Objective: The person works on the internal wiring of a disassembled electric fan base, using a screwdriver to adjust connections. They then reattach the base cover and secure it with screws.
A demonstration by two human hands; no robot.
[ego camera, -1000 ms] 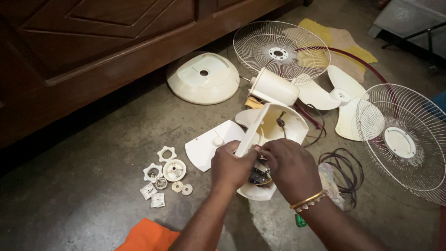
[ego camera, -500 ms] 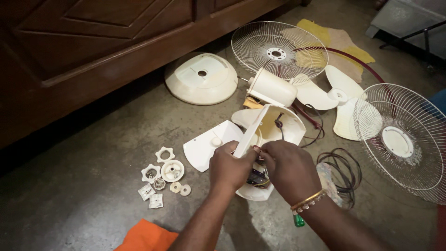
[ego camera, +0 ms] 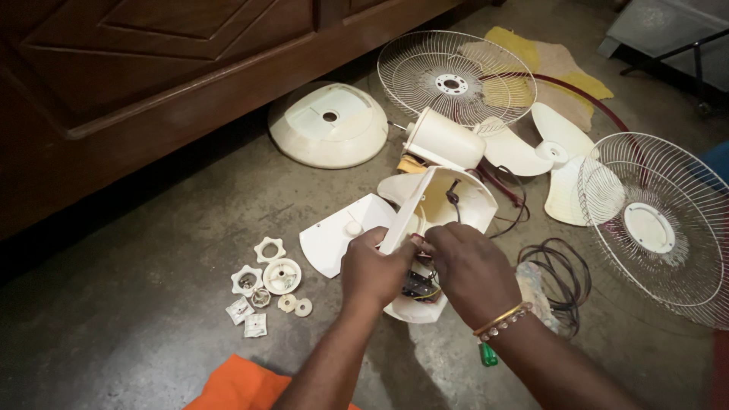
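On a bare concrete floor (ego camera: 137, 357), a person's two hands worked over the opened cream housing (ego camera: 448, 209) of a dismantled fan, seen from a head-worn camera looking down. The left hand (ego camera: 373, 269) had its fingers (ego camera: 370, 241) curled shut around the lower end of a flat cream cover piece (ego camera: 408, 206), which stood tilted on edge against the housing. The right hand (ego camera: 472, 269), a gold bangle (ego camera: 501, 320) at the wrist, lay just beside it with fingers bent down over the wiring (ego camera: 420, 285) inside the housing; whether those fingers actually pinched anything could not be told, since the fingertips were hidden. A wedge-shaped cream panel (ego camera: 334, 239) lay flat on the floor touching the housing's left side. Further left sat a cluster of small white plastic nuts and fittings (ego camera: 269, 282). Behind the housing lay a cream motor cylinder (ego camera: 444, 140) on its side, a round dome-shaped base (ego camera: 328, 125) near a dark wooden cabinet (ego camera: 152, 68), and one wire fan guard (ego camera: 456, 80) resting partly on a yellow cloth (ego camera: 554, 64). The white fan blades (ego camera: 554, 156) lay to the right, beside a second wire guard (ego camera: 657, 224). A coil of black cable (ego camera: 558, 277) rested near the right wrist, and a green-handled tool (ego camera: 487, 354) showed just below the forearm. An orange cloth (ego camera: 239, 386) lay at the bottom edge.
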